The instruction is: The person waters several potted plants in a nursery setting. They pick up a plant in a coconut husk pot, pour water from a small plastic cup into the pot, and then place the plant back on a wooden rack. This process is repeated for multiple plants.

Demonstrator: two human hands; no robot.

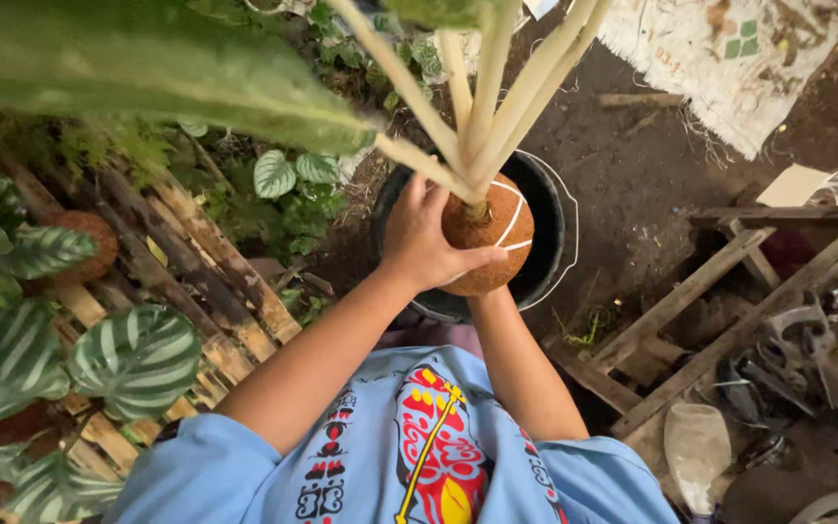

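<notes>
I hold a brown fibre ball [493, 231] bound with white string, with pale plant stalks [482, 97] rising from its top toward the camera. My left hand [423, 238] wraps the ball's left side, thumb across the front. My right hand is hidden under the ball; only its forearm [516, 364] shows, reaching up to it. The ball hangs over a black bucket [552, 209] on the dirt ground.
A slatted wooden rack [196, 281] with striped-leaf plants [133, 359] and another brown ball [84, 243] stands at left. Wooden frames [700, 330] and scrap lie at right, a white sack [729, 58] at the top right. A large green leaf [147, 68] blocks the top left.
</notes>
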